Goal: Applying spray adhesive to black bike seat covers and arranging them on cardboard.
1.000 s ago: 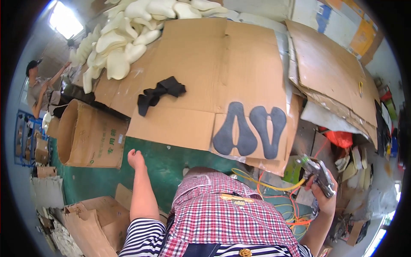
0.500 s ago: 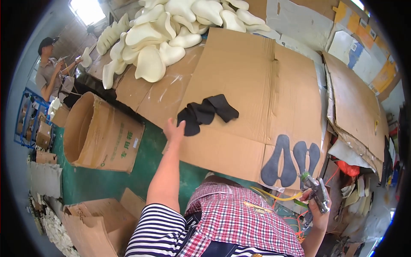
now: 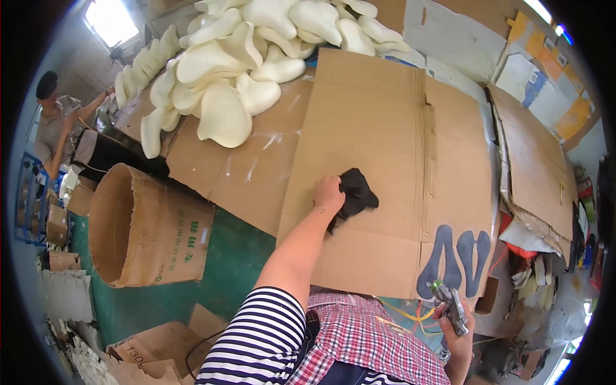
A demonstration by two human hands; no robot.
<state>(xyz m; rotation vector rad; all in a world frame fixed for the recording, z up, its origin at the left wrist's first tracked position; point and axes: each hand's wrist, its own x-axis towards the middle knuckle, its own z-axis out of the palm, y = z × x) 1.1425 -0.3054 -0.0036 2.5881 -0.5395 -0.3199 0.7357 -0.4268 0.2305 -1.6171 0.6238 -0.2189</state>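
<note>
Out over the cardboard sheet (image 3: pixel 366 122), my left hand (image 3: pixel 328 194) is closed on a bunched black fabric piece (image 3: pixel 358 194). Part of the fabric hangs below my fingers, and its full outline is folded out of sight. At the lower right, my right hand (image 3: pixel 461 330) grips a metal spray gun (image 3: pixel 451 307) with a green part at its front end. Just beyond the gun, two flat dark grey cutouts (image 3: pixel 441 260) lie near the cardboard's right corner, each with a slot in the middle.
Cream foam pads (image 3: pixel 224 115) are heaped at the far left of the table. A large open carton (image 3: pixel 170 237) stands left on the green floor, another box (image 3: pixel 154 350) nearer me. Stacked cardboard (image 3: pixel 536 154) lies right. Another person (image 3: pixel 58 128) works at far left. A yellow hose (image 3: pixel 407 312) runs by my waist.
My left hand has moved right and closed on the black fabric, which was spread in overlapping pieces and is now bunched up. The spray gun has shifted slightly left in my right hand.
</note>
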